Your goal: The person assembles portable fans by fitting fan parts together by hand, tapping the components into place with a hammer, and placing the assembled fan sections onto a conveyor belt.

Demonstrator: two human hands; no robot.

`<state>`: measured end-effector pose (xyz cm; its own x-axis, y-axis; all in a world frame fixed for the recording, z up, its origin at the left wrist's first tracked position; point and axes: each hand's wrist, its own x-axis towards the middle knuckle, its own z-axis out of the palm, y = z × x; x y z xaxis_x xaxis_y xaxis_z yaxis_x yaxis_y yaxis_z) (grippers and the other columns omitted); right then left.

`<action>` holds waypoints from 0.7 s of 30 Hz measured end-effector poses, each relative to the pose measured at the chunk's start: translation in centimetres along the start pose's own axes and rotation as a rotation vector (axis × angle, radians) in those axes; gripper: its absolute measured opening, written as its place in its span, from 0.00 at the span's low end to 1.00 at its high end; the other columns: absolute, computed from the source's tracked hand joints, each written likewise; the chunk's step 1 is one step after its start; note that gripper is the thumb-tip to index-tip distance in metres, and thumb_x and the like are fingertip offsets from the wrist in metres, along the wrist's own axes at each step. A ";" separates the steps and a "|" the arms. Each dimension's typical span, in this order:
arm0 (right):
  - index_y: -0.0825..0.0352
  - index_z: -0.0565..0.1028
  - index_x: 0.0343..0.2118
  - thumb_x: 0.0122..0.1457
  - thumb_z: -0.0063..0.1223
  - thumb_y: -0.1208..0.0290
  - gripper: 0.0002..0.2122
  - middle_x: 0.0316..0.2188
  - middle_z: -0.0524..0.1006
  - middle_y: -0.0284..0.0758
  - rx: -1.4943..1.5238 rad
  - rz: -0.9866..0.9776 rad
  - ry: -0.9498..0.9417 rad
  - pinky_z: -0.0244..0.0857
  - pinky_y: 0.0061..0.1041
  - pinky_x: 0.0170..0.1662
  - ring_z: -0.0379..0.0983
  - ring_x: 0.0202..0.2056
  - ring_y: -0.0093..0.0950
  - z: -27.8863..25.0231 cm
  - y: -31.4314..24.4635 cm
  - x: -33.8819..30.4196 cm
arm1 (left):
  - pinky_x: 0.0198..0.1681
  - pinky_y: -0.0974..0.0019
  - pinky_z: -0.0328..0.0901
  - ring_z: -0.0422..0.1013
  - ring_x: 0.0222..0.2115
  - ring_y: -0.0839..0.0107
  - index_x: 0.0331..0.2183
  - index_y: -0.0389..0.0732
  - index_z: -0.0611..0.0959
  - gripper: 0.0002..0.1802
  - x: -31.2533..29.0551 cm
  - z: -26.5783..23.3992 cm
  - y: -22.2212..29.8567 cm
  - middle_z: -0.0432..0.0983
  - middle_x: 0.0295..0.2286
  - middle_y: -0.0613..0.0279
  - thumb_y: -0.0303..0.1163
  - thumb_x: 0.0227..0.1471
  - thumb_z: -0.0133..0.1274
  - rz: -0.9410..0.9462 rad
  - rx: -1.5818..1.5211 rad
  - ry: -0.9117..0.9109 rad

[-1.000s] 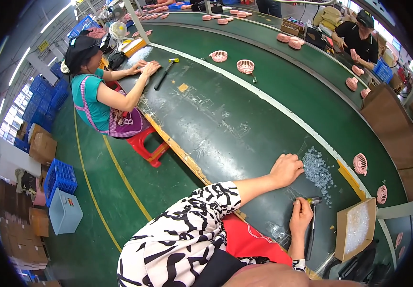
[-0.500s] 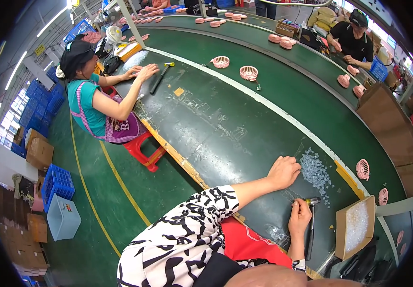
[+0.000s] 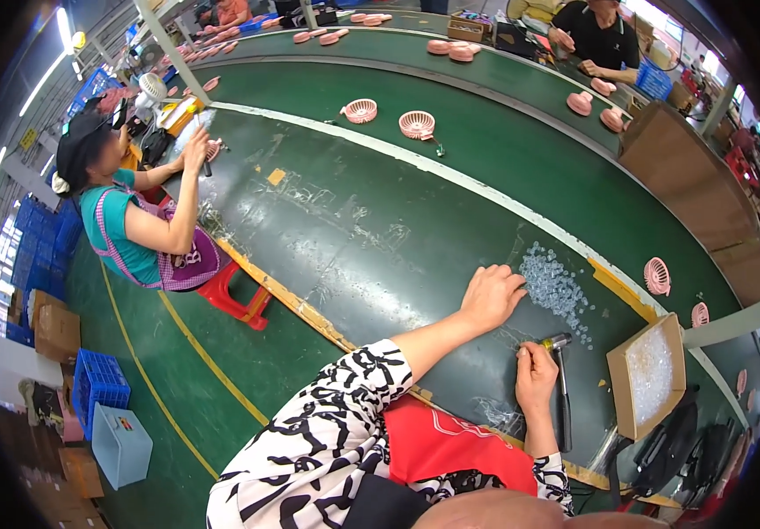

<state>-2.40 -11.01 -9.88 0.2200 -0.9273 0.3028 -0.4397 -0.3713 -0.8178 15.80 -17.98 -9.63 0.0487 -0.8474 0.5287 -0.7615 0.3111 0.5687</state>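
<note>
My left hand (image 3: pixel 493 297) rests at the near edge of a loose pile of small clear bluish plastic pieces (image 3: pixel 554 284) on the dark workbench (image 3: pixel 353 282). Its fingers are curled down and together, and what they may hold is hidden. Closer to me, my right hand (image 3: pixel 535 375) is closed with thumb and fingertips pressed together; anything between them is too small to make out. Just beside it lies a hammer (image 3: pixel 564 406), its yellow-and-dark head close to the fingertips and its black handle running along the wrist.
An open cardboard box (image 3: pixel 653 375) of clear pieces stands at the right. Beyond the bench edge, a green conveyor belt (image 3: pixel 521 167) carries pink round housings (image 3: pixel 417 124). A co-worker (image 3: pixel 133 203) sits at the left on a red stool (image 3: pixel 237 295); another person (image 3: pixel 598 40) works across the belt.
The view has shifted, moving the scene leftward. My hands keep nearly the same places beside the pile and hammer. The co-worker at left has raised a hand, with a pink housing now by it.
</note>
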 end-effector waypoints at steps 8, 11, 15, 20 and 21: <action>0.72 0.76 0.34 0.58 0.53 0.79 0.03 0.23 0.73 0.40 -0.012 -0.015 0.010 0.63 0.29 0.28 0.71 0.23 0.33 -0.1 -0.4 0.1 | 0.36 0.55 0.61 0.70 0.32 0.57 0.26 0.42 0.82 0.03 0.0 0.2 -0.3 0.72 0.26 0.59 0.30 0.46 0.59 0.019 -0.031 -0.030; 0.72 0.76 0.34 0.58 0.53 0.79 0.03 0.23 0.74 0.41 -0.008 -0.005 0.013 0.64 0.30 0.28 0.71 0.24 0.35 0.0 -0.3 0.1 | 0.35 0.56 0.61 0.70 0.31 0.58 0.26 0.42 0.83 0.03 0.0 0.1 -0.3 0.71 0.25 0.60 0.30 0.46 0.59 0.025 -0.043 -0.019; 0.72 0.76 0.33 0.57 0.53 0.80 0.03 0.23 0.74 0.41 -0.014 -0.027 0.014 0.64 0.31 0.28 0.72 0.24 0.38 -0.1 -0.5 0.3 | 0.35 0.57 0.61 0.70 0.31 0.60 0.27 0.43 0.83 0.04 0.0 0.1 -0.3 0.71 0.24 0.62 0.31 0.46 0.60 0.004 -0.023 -0.021; 0.72 0.76 0.33 0.57 0.54 0.80 0.03 0.23 0.74 0.41 -0.005 -0.032 0.004 0.63 0.32 0.27 0.72 0.23 0.37 0.0 -0.6 0.3 | 0.35 0.56 0.61 0.70 0.31 0.59 0.29 0.42 0.83 0.04 0.1 0.0 -0.3 0.72 0.25 0.61 0.30 0.46 0.59 -0.023 -0.026 -0.045; 0.72 0.76 0.33 0.57 0.54 0.80 0.03 0.23 0.74 0.41 -0.009 -0.027 0.011 0.63 0.32 0.27 0.72 0.23 0.37 0.0 -0.5 0.2 | 0.35 0.56 0.61 0.70 0.31 0.59 0.29 0.42 0.83 0.04 0.0 0.1 -0.3 0.72 0.25 0.61 0.30 0.46 0.59 -0.018 -0.032 -0.051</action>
<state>-2.14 -11.02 -9.37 0.2226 -0.9175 0.3297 -0.4414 -0.3964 -0.8050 16.00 -18.10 -9.88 0.0290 -0.8736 0.4858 -0.7398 0.3080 0.5982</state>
